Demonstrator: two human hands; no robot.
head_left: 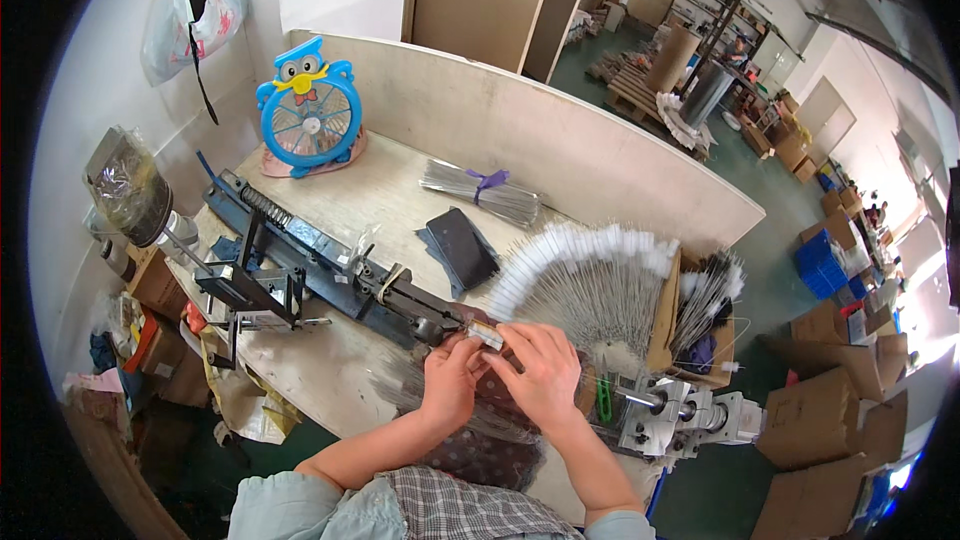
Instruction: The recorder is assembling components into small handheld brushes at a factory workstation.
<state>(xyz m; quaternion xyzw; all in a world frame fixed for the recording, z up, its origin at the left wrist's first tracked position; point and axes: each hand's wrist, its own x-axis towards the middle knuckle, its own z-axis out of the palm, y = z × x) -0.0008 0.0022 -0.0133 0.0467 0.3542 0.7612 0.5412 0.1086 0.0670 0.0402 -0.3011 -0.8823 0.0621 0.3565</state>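
Note:
Just in front of my body, both hands meet at the near end of a long dark metal bench fixture [345, 285]. My right hand [543, 372] pinches a small pale rectangular block [486, 334] with a tan edge; its exact kind is unclear. Close beside it, my left hand [452, 380] is closed, fingertips pressed together under the block. Whatever those fingertips hold is too small and covered to make out. Thin metal wires [400, 378] lie by my left wrist, and more rest over the dark spotted cloth [480, 455] on my lap.
White-tipped wire brushes [590, 280] fan out at the right, by a cardboard box [665, 325]. A silver machine [690, 415] and green snips [603, 397] stand nearer. A phone [463, 248], a tied wire bundle [482, 190] and a blue fan [311, 120] sit farther back.

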